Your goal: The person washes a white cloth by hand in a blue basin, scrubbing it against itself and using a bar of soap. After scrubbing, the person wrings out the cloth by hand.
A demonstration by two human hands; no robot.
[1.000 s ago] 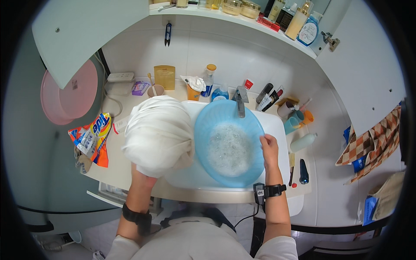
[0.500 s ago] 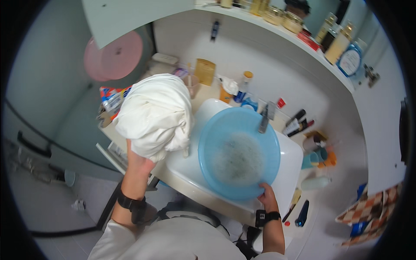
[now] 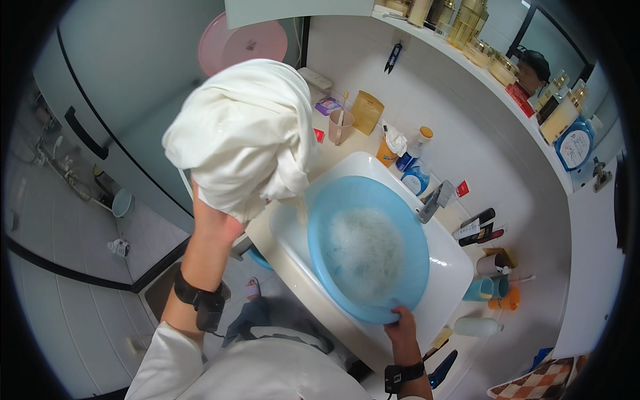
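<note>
A bunched white cloth (image 3: 243, 133) rests on my left hand (image 3: 219, 223), held up left of the sink over the counter's end. My left palm and wrist show beneath it; the fingers are hidden in its folds. A light blue basin (image 3: 319, 250) sits in the white sink (image 3: 443, 267), with foamy, cloudy water (image 3: 370, 250) inside. At the basin's near right rim, my right hand (image 3: 401, 327) grips the edge. The grey tap (image 3: 437, 200) stands just beyond the basin's far right rim.
Along the wall stand a pink cup (image 3: 340, 127) with a toothbrush, a blue bottle (image 3: 415, 153) and several tubes (image 3: 477, 227). Teal cups (image 3: 479, 290) and a pale bottle (image 3: 477, 327) are at the right. A mirrored shelf (image 3: 460, 50) overhangs. Behind the cloth is a pink basin (image 3: 243, 47).
My view has swung left. The cloth has moved left and away from the sink in my left hand. The blue basin has shifted left, away from the tap, with my right hand on its rim.
</note>
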